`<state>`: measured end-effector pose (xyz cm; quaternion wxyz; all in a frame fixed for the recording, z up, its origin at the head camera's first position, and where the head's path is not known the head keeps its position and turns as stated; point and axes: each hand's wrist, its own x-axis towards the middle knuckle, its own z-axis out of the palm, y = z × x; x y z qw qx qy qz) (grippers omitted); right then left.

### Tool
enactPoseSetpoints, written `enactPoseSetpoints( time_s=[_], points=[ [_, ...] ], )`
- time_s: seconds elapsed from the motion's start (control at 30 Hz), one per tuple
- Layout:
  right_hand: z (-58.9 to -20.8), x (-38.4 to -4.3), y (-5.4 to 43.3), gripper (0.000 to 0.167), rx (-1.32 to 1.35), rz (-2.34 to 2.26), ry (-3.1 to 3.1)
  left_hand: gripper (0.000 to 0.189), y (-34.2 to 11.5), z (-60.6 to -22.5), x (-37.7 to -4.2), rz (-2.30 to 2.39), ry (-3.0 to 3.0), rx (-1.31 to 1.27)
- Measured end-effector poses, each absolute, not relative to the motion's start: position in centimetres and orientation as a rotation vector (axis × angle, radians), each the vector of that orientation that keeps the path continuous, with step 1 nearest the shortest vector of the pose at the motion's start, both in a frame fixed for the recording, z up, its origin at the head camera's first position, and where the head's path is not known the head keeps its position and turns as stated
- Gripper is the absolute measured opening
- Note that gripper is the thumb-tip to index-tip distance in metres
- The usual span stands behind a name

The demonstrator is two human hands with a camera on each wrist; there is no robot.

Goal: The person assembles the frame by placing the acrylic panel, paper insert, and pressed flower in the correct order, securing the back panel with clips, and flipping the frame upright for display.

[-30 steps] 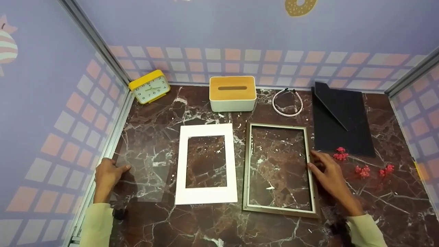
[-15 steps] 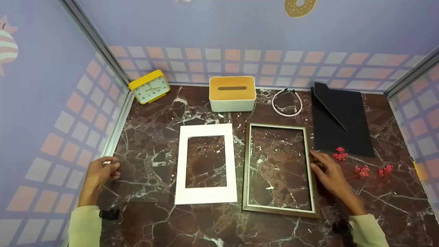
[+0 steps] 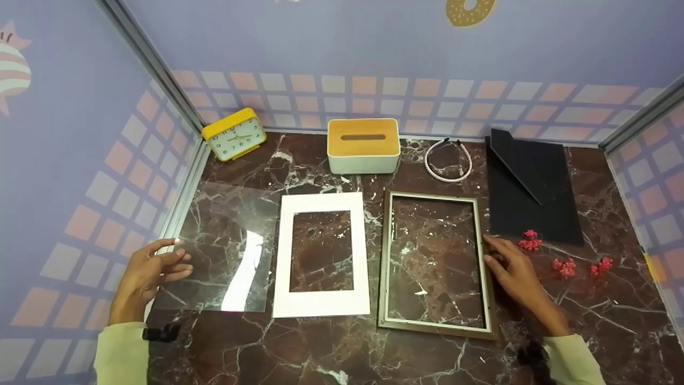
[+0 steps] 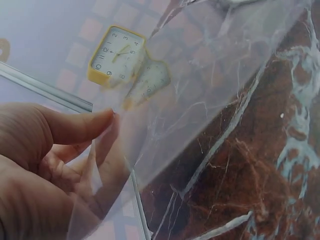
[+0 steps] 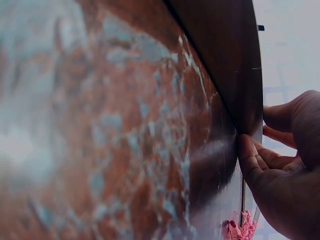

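Observation:
My left hand pinches the left edge of a clear plastic sheet between thumb and fingers. In the left wrist view the sheet is tilted and mirrors the yellow clock. A bright reflection streaks its right part in the head view. Over on the right, my right hand holds the right side of a picture frame, which lies flat with its opening showing the table. The right wrist view has thumb and fingertips at the dark side bar. Between sheet and frame lies a white photo mat.
A yellow alarm clock, a tissue box and a pale headband line the back. A black backing board with an angled stand lies at right, near several sprigs of pink flowers. Patterned walls enclose the marble table.
My left hand has shifted left and turned, and the clear sheet's left side has come up, bringing a bright glare onto it. My right hand and the frame have stayed put.

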<state>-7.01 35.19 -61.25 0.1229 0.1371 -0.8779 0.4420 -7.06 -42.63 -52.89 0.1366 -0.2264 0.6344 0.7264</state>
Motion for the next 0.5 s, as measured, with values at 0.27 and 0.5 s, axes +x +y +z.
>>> enactPoseSetpoints(
  time_s=[0.27, 0.5],
  points=[
    [-61.18, -6.85, 35.15, 0.051, 0.424, 1.296, -2.522, 0.034, -42.33, -52.63, -6.96, 2.235, 1.781, -0.597],
    [-61.21, -6.96, 35.33, 0.054, 0.435, 1.259, -2.554, 0.022, -41.65, -52.05, -6.96, 2.304, 1.775, -0.533]
  ],
)
